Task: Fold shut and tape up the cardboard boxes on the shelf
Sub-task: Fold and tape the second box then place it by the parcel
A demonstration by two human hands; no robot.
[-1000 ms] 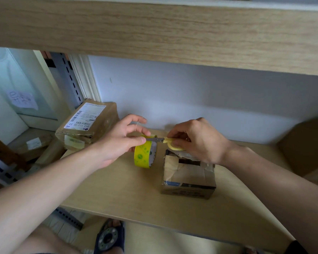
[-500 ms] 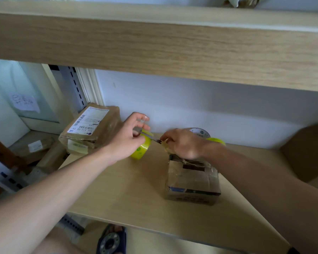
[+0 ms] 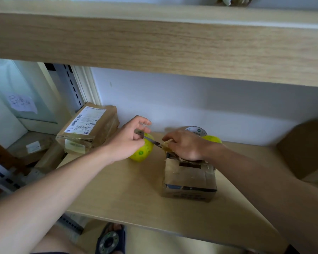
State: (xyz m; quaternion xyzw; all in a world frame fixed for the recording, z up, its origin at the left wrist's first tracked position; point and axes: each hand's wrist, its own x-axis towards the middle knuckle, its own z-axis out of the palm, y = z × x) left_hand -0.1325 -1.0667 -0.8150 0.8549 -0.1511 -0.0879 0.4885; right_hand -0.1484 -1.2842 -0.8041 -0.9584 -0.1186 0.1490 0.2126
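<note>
The shelf [image 3: 136, 195] is pale wood with a smooth, matt grain. The small box [image 3: 189, 182] is brown cardboard, creased and rough, with torn edges. The tape roll [image 3: 141, 153] looks glossy yellow plastic, and the blade [image 3: 152, 142] is shiny metal.

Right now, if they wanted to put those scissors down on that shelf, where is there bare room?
The front strip of the shelf left of the small box, under the left forearm, is bare. So is the board right of that box. It is crowded behind, around the tape roll, scissors and both hands.
</note>
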